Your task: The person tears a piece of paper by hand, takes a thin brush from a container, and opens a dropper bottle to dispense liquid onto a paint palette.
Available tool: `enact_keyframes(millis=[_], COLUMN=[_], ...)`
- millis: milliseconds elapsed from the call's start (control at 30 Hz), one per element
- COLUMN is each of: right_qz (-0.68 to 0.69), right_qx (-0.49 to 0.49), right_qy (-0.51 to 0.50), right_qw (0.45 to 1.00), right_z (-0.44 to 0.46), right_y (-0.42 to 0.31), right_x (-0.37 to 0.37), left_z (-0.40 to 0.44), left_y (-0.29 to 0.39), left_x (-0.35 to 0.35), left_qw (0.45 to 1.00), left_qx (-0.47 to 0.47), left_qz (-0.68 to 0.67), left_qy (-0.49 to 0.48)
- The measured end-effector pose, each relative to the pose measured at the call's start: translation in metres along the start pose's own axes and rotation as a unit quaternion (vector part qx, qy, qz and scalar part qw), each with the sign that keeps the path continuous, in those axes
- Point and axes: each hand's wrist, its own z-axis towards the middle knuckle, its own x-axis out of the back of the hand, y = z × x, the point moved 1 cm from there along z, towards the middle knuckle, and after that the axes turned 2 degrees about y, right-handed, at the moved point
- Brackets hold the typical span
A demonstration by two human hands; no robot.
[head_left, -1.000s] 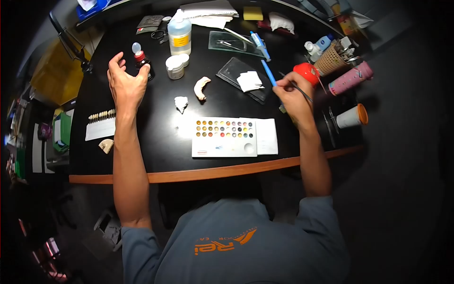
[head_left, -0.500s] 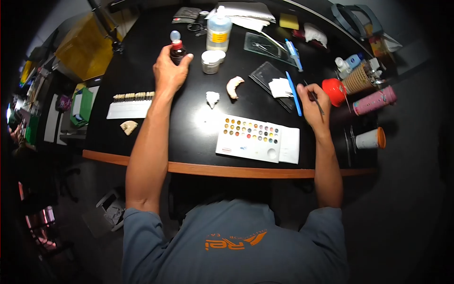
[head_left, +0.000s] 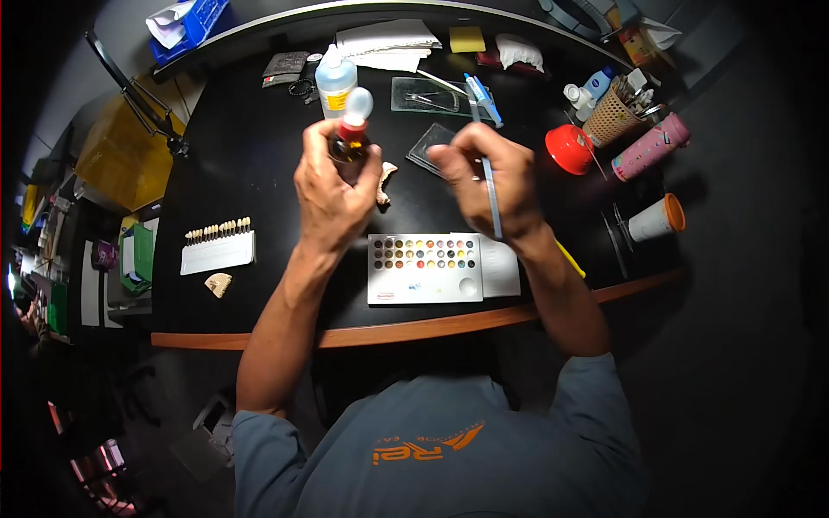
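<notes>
My left hand (head_left: 338,194) is wrapped round a small dark dropper bottle (head_left: 349,148) with a red collar and a clear bulb, raised above the table. My right hand (head_left: 499,186) is closed on a slim, pale blue stick-like tool (head_left: 493,198), blurred by motion; its exact kind is unclear. Below and between the hands lies a white palette (head_left: 423,289) with rows of coloured wells. A pale curved dental model (head_left: 386,183) shows partly beside my left fingers. Behind my right hand is a flat black case (head_left: 430,147), partly covered.
A tooth shade guide (head_left: 218,253) and a wedge-shaped cast piece (head_left: 218,285) lie at left. A clear squeeze bottle (head_left: 335,82) and a glass slab (head_left: 423,95) stand farther back. At right are a red bowl (head_left: 568,149), a pink flask (head_left: 652,147) and a cup (head_left: 656,217).
My left hand has lifted the dropper bottle and brought it inward, nearer me. My right hand has swung left toward it with the slim tool. The view has shifted slightly.
</notes>
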Motion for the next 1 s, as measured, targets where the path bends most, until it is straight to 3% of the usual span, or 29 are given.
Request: enact_keyframes(millis=[33,67,100,167,200,300,400,433,567,667,800,1000], right_qz=[-0.011,-0.004,-0.017,-0.043,-0.043,-0.051,0.038,0.033,-0.113,-0.268,-0.403,-0.437], right_qx=[0.008,0.004,0.007,0.043,0.032,0.031,-0.048,-0.062,0.000,0.114,0.091,0.109], right_qy=[-0.011,-0.027,-0.052,-0.033,-0.018,-0.057,-0.151,-0.165,-0.228,-0.271,-0.327,-0.336], right_qw=[1.000,1.000,0.998,0.998,0.998,0.997,0.987,0.984,0.967,0.917,0.850,0.827], right_z=[0.004,0.008,0.008,0.010,0.007,0.007,0.012,0.014,0.024,0.025,0.027,0.014], right_y=[-0.003,-0.002,-0.001,-0.007,-0.004,0.000,0.012,0.019,0.067,0.088,0.083,0.085], right_x=[-0.008,-0.017,-0.024,-0.037,-0.041,-0.036,-0.004,0.009,0.047,0.044,0.023,0.010], left_z=[-0.005,-0.012,-0.016,-0.023,-0.024,-0.029,-0.023,-0.022,-0.016,-0.012,-0.013,-0.009], left_y=[0.005,0.003,0.003,0.007,0.006,0.008,0.016,0.012,0.003,0.007,0.006,0.000], left_x=[-0.004,-0.007,-0.010,-0.014,-0.019,-0.021,-0.013,-0.013,-0.008,-0.004,-0.003,0.001], left_qw=[1.000,0.998,0.998,0.994,0.991,0.993,0.991,0.995,0.996,0.993,0.992,0.993], left_qx=[-0.016,0.030,-0.038,-0.044,-0.111,-0.048,0.080,0.049,0.050,0.077,0.079,0.074], left_qz=[-0.010,-0.030,-0.019,-0.013,-0.035,-0.069,-0.042,-0.045,-0.056,-0.075,-0.080,-0.074], left_qy=[-0.013,-0.054,-0.052,-0.103,-0.067,-0.084,-0.096,-0.074,-0.048,-0.058,-0.062,-0.062])
